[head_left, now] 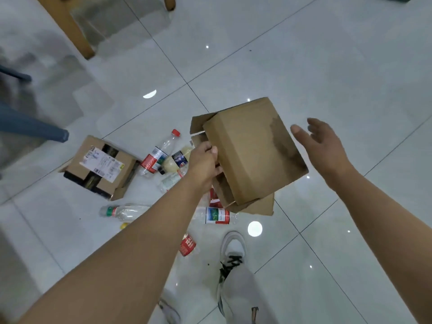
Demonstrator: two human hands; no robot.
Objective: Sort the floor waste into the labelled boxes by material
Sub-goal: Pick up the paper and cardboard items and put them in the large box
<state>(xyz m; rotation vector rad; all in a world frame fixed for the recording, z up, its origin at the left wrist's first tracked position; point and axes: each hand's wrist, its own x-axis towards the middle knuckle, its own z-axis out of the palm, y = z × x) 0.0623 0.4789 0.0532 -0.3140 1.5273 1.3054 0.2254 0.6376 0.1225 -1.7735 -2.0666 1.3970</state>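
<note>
My left hand (204, 161) grips the left edge of a brown cardboard box (252, 148), held in the air above the floor with its flaps hanging open. My right hand (323, 146) hovers just right of the box, fingers spread, not touching it. On the floor below lie a taped cardboard box with a shipping label (100, 167), several plastic bottles with red labels (155, 157), a bottle of pale liquid (177, 157), a clear bottle with a green band (124, 211) and a flattened bottle (216, 215).
White glossy floor tiles (304, 54) surround the pile. A wooden furniture leg (67, 26) stands at the upper left and a blue-grey leg (32, 128) at the left. My shoe (232, 251) and trouser leg are at the bottom centre, beside a red-labelled bottle (187, 245).
</note>
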